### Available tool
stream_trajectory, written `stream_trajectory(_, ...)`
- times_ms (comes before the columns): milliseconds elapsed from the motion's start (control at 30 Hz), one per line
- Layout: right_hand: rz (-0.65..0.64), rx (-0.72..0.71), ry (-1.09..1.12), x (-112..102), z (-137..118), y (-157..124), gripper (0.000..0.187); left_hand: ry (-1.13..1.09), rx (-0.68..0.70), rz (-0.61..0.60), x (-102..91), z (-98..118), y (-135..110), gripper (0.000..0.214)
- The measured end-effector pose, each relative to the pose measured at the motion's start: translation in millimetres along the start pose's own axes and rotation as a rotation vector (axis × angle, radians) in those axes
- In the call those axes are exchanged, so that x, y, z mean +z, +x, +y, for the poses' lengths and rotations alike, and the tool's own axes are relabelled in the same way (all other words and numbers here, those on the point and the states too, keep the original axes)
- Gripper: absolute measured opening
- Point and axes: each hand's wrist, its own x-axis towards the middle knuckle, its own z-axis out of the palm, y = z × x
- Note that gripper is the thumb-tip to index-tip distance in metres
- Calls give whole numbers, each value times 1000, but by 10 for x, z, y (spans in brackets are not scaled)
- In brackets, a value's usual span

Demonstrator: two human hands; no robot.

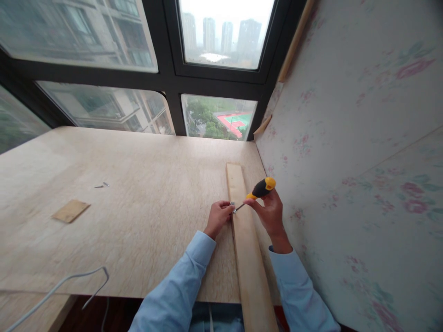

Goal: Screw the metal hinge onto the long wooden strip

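Observation:
A long pale wooden strip (249, 258) lies on the light wood tabletop (145, 203), running away from me along the right side. My right hand (270, 213) is closed round a screwdriver (258, 190) with a black and yellow handle, its tip angled down-left onto the strip. My left hand (218, 217) is pinched at the strip's left edge, holding a small metal screw (233, 204) right at the screwdriver tip. Both arms wear light blue sleeves.
A small flat wood offcut (71, 210) and a couple of loose screws (102, 185) lie on the left of the table. A bent white wire (69, 281) hangs at the front left edge. A floral wall (356, 152) stands close on the right; windows (218, 117) are behind.

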Motion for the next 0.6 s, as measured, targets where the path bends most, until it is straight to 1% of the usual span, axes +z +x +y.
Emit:
stream_trajectory(67, -42, -12, -72, 0, -32, 6, 41, -2, 5, -3, -1, 3, -2, 24)
stream_trajectory(133, -103, -5, -85, 8, -83, 5, 45, 8, 8, 2, 0, 10, -4, 24)
stream_trajectory(300, -259, 72, 144, 14, -214, -72, 57, 16, 2, 15, 4, 21, -8, 26)
stream_trajectory(400, -322, 139, 190, -27, -266, -124, 58, -7, 0, 8, 4, 14, -5, 26)
stream_trajectory(467, -316, 162, 162, -53, -298, -127, 51, -20, -6, 3, 3, 5, -1, 25)
stream_trajectory(500, -291, 163, 127, -59, -315, -116, 46, -24, -6, 1, 2, -1, 2, 25)
stream_trajectory(600, -151, 108, -92, -40, -355, -57, 38, -18, 6, -3, -2, -20, 11, 26)
